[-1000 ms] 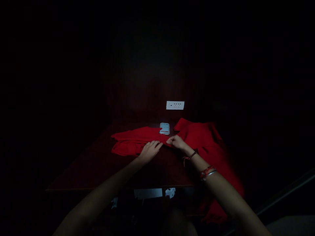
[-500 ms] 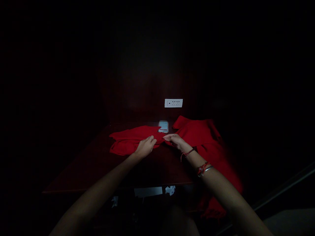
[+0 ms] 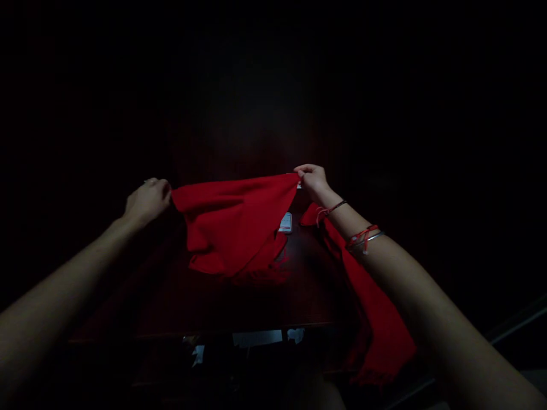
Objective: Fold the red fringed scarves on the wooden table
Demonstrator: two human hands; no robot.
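A red fringed scarf is stretched between my two hands above the table. My left hand is closed on its upper left corner. At the upper right corner, my right hand pinches the edge between thumb and fingers. The scarf's lower part and fringe hang down to the tabletop in folds. More red fringed cloth lies to the right, partly behind my right forearm, and drops over the front edge. Whether it joins the held scarf I cannot tell.
A lit phone lies on the dark table, partly behind the scarf. Pale papers show below the table's front edge. The wall socket is mostly hidden behind my right hand and the scarf. The surroundings are very dark.
My hands have risen from the tabletop and moved apart, the left one far to the left. The scarf, earlier lying flat and bunched, is now lifted and spread between them.
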